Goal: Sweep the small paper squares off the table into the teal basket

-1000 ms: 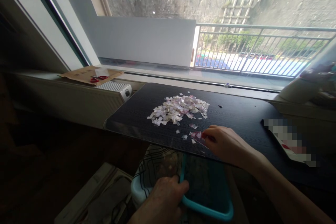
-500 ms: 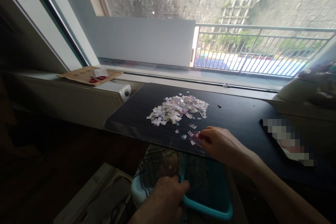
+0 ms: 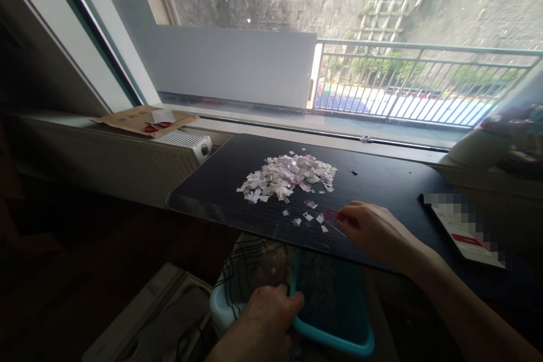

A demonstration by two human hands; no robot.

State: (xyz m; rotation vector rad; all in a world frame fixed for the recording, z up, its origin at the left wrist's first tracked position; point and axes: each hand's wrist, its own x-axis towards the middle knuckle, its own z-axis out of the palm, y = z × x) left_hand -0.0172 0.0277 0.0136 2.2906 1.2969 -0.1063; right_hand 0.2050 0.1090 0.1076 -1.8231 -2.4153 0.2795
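Observation:
My right hand [image 3: 377, 233] is closed just above the front edge of the dark table [image 3: 207, 192]. It pinches a thin, see-through pinkish piece of plastic [image 3: 331, 218], whose far edge is at the tabletop. Small loose paper-like squares [image 3: 307, 216] lie just left of that piece. Beyond them spreads a heap of white and pale purple cut pieces [image 3: 288, 175]. Below the table edge, my left hand [image 3: 269, 311] is wrapped round the near-left rim of a turquoise basin [image 3: 339, 344]. The basin's inside is dark, and its contents are hard to make out.
A pale blue bin [image 3: 220, 305] with a striped liner stands left of the basin. A dark tray-like object [image 3: 466, 240] lies at the table's right. Red-handled scissors [image 3: 159, 126] rest on a brown envelope [image 3: 127, 119] by the radiator [image 3: 182, 144]. The window borders the table's back.
My right hand has moved slightly right with the plastic piece, and a few small squares have shifted right along the tabletop. My left hand keeps its hold on the basin rim.

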